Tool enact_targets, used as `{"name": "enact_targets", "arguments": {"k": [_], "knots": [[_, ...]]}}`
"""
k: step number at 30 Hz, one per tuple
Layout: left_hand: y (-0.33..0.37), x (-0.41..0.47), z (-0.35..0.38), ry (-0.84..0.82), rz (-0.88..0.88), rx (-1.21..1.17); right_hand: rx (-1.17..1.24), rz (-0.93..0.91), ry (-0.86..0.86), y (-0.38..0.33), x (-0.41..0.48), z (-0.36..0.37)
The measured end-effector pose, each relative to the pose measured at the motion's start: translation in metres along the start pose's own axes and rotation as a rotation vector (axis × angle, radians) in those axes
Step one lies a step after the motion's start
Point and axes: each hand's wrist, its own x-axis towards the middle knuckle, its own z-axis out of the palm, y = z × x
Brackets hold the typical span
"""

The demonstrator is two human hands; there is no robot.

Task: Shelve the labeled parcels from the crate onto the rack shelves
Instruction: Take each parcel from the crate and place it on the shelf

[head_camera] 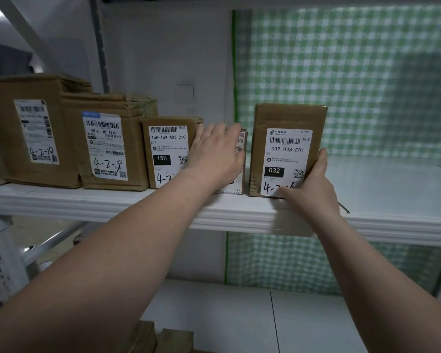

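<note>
- Right hand (308, 189): grips the 032 parcel (285, 118) at its lower right corner, with the thumb on the labelled face and the fingers round the right side.
- 032 parcel: stands upright on the shelf (392, 184), label outward, its base at the front edge just by the gripping thumb.
- Left hand (214, 154): laid across the face of a narrow parcel (241, 149), fingers nearly straight and pressing rather than clasping. Most of that parcel is hidden beneath the palm.
- Narrow parcel: just left of the right hand's grip, between the 032 parcel and the 15H parcel (168, 149).
- Step in hand, as judged: seating the 032 parcel at the end of the row while the left hand steadies its neighbour.
- Next move, as judged: slide the 032 parcel back and leftward to close the gap, keeping it upright and the label facing out, then release it. The crate is not in view.
</note>
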Motion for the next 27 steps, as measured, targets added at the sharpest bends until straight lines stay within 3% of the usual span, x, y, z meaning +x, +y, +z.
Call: {"name": "enact_targets", "arguments": {"k": [17,23,27], "knots": [[0.0,-0.004,0.006,0.057,-0.029,0.036,-0.111,0.02,-0.02,-0.005,-0.002,0.011],[0.004,-0.008,0.006,-0.009,-0.092,-0.038,-0.104,-0.011,-0.054,0.0,-0.001,0.009],[0.01,-0.022,0.002,0.13,-0.076,-0.128,0.039,-0.078,0.056,0.003,-0.005,0.004]]}}
